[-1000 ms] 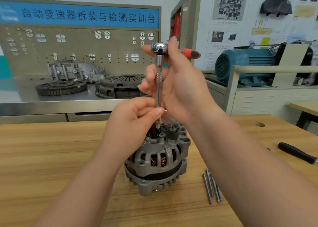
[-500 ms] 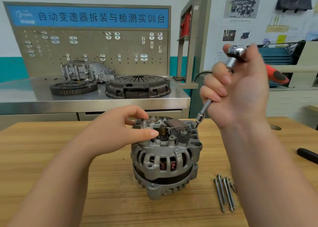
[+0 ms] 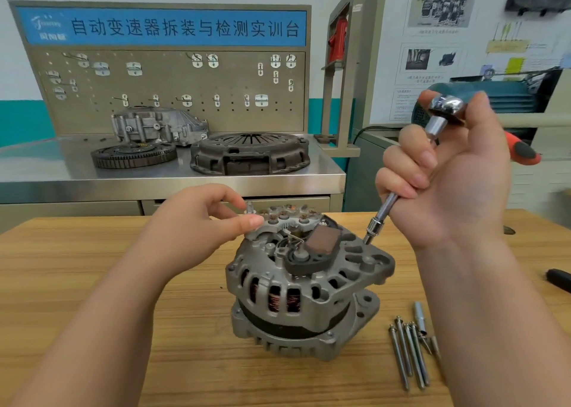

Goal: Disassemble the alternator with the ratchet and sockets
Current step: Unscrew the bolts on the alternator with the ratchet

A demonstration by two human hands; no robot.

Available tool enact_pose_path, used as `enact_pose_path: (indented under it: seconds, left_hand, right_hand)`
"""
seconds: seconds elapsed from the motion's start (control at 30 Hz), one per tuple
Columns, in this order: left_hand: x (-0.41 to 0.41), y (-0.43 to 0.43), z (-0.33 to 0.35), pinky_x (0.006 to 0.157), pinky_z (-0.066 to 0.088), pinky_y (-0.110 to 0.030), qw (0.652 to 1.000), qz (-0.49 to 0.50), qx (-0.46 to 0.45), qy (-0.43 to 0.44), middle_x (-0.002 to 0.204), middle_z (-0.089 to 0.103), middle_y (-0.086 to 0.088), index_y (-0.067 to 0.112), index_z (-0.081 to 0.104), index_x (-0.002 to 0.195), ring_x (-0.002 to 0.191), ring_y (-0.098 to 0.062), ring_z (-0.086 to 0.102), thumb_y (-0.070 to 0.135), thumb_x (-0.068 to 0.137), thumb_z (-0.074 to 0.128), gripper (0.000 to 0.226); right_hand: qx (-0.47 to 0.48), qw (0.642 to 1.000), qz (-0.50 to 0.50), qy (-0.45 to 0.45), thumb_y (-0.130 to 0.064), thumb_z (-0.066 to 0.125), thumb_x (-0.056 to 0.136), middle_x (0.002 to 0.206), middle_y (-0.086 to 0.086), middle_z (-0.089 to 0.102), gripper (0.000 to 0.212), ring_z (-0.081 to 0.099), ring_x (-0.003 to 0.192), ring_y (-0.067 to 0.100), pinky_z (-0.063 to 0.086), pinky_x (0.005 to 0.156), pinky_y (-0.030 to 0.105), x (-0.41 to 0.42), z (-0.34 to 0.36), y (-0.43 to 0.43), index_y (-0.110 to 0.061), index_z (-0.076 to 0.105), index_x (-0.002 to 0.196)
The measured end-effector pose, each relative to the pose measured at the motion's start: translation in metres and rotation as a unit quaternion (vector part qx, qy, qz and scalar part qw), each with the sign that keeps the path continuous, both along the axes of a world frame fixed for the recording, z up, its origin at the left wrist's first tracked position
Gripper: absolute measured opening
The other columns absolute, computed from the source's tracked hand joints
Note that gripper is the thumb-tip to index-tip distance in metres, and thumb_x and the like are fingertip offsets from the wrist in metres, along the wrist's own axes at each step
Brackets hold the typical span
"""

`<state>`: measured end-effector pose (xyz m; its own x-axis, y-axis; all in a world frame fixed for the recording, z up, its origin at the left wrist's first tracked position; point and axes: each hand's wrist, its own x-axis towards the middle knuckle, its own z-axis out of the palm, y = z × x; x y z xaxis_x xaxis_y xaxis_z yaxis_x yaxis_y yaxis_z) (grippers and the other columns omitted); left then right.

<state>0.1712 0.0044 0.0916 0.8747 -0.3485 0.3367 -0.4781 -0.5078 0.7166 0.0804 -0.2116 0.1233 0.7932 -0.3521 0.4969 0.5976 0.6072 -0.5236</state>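
Wood table (image 3: 92, 283) in front. The steel bench (image 3: 160, 184) behind carries a clutch cover (image 3: 250, 153), flywheel (image 3: 133, 156) and housing (image 3: 154, 125).

Alternator (image 3: 309, 298) stands mid-table, rear end up.

Right hand (image 3: 448, 184) is wrapped tight round the ratchet (image 3: 445, 107) extension, its palm hiding most of the orange handle. Bar slants down-left, with the socket (image 3: 372, 230) touching the alternator's upper right edge.

Left hand (image 3: 197, 230) has its thumb on the top left rim and forefinger arched over a stud; cannot tell if it pinches.

Bolts (image 3: 408, 354) lie right of the alternator, partly behind the right forearm.
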Motion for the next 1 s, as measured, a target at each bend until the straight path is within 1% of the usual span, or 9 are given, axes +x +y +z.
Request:
enact_pose_path:
  seconds: [0.1, 0.23, 0.4, 0.5, 0.63, 0.7, 0.77, 0.93, 1.0]
  left_hand:
    - [0.000, -0.005, -0.004, 0.071, 0.060, -0.040, 1.000, -0.016, -0.010, 0.016, 0.075, 0.073, 0.015, 0.030, 0.065, 0.085, 0.071, -0.005, 0.070, 0.046, 0.078, 0.066, 0.017]
    - [-0.002, -0.006, -0.005, 0.080, 0.057, -0.034, 0.997, -0.057, 0.000, 0.046, 0.086, 0.071, 0.024, 0.037, 0.066, 0.095, 0.082, 0.003, 0.067, 0.073, 0.057, 0.047, 0.055]
    - [-0.008, -0.007, -0.005, 0.095, 0.048, -0.033, 0.991, -0.107, 0.000, 0.074, 0.095, 0.065, 0.038, 0.068, 0.060, 0.083, 0.096, 0.010, 0.062, 0.083, 0.057, 0.042, 0.034]
    - [-0.009, -0.006, -0.004, 0.090, 0.045, -0.018, 0.987, -0.136, 0.018, 0.087, 0.105, 0.060, 0.042, 0.065, 0.054, 0.097, 0.101, 0.019, 0.055, 0.094, 0.052, 0.048, 0.053]
    - [-0.009, -0.006, -0.003, 0.084, 0.038, -0.003, 0.973, -0.185, 0.119, 0.073, 0.112, 0.050, 0.046, 0.059, 0.041, 0.120, 0.105, 0.027, 0.045, 0.080, 0.046, 0.066, 0.080]
    - [-0.011, -0.008, -0.003, 0.070, 0.041, 0.001, 0.966, -0.208, 0.139, 0.070, 0.102, 0.055, 0.050, 0.058, 0.046, 0.112, 0.095, 0.026, 0.052, 0.068, 0.053, 0.077, 0.067]
    - [-0.011, -0.009, -0.003, 0.063, 0.040, 0.003, 0.965, -0.219, 0.125, 0.069, 0.098, 0.049, 0.055, 0.059, 0.049, 0.105, 0.089, 0.025, 0.054, 0.055, 0.056, 0.075, 0.055]
    - [-0.001, -0.005, -0.008, 0.076, 0.047, -0.004, 0.966, -0.227, 0.104, 0.072, 0.115, 0.055, 0.042, 0.060, 0.049, 0.118, 0.103, 0.016, 0.056, 0.060, 0.051, 0.084, 0.075]
    - [0.001, -0.005, -0.009, 0.078, 0.048, -0.006, 0.965, -0.232, 0.102, 0.071, 0.116, 0.055, 0.040, 0.061, 0.050, 0.116, 0.106, 0.014, 0.056, 0.060, 0.051, 0.079, 0.072]
  right_hand:
    - [-0.003, 1.000, -0.004, 0.002, -0.050, 0.032, 0.099, 0.050, -0.006, 0.026, 0.040, 0.016, 0.041, 0.007, 0.012, 0.039, 0.019, 0.001, 0.000, -0.001, -0.021, 0.055, 0.084]
    - [0.000, 1.000, -0.002, 0.006, -0.049, 0.032, 0.100, 0.051, -0.005, 0.026, 0.040, 0.016, 0.041, 0.007, 0.011, 0.039, 0.019, 0.001, -0.001, -0.002, -0.020, 0.055, 0.085]
    - [-0.010, 1.000, 0.000, 0.002, -0.049, 0.032, 0.100, 0.050, -0.005, 0.027, 0.039, 0.017, 0.040, 0.007, 0.011, 0.040, 0.019, 0.002, -0.002, 0.001, -0.020, 0.054, 0.087]
    - [-0.019, 1.000, 0.016, -0.019, -0.048, 0.030, 0.101, 0.049, -0.005, 0.028, 0.040, 0.018, 0.040, 0.007, 0.013, 0.040, 0.019, 0.004, -0.002, 0.006, -0.019, 0.054, 0.086]
    - [-0.047, 0.997, 0.042, -0.045, -0.048, 0.029, 0.100, 0.050, -0.004, 0.033, 0.044, 0.023, 0.041, 0.007, 0.021, 0.039, 0.018, 0.007, -0.005, 0.015, -0.020, 0.057, 0.080]
    - [-0.052, 0.996, 0.048, -0.047, -0.047, 0.030, 0.100, 0.050, -0.005, 0.035, 0.049, 0.026, 0.041, 0.007, 0.025, 0.040, 0.018, 0.009, -0.007, 0.020, -0.020, 0.061, 0.074]
    - [-0.044, 0.997, 0.052, -0.047, -0.048, 0.030, 0.100, 0.051, -0.004, 0.036, 0.050, 0.027, 0.042, 0.007, 0.026, 0.040, 0.018, 0.012, -0.009, 0.026, -0.021, 0.064, 0.075]
    - [-0.059, 0.996, 0.028, -0.052, -0.046, 0.028, 0.101, 0.054, -0.003, 0.035, 0.036, 0.026, 0.045, 0.008, 0.024, 0.043, 0.020, 0.016, -0.011, 0.032, -0.021, 0.053, 0.102]
    - [-0.073, 0.996, 0.023, -0.054, -0.046, 0.028, 0.101, 0.055, -0.003, 0.035, 0.035, 0.026, 0.046, 0.008, 0.025, 0.044, 0.020, 0.016, -0.011, 0.032, -0.021, 0.052, 0.105]
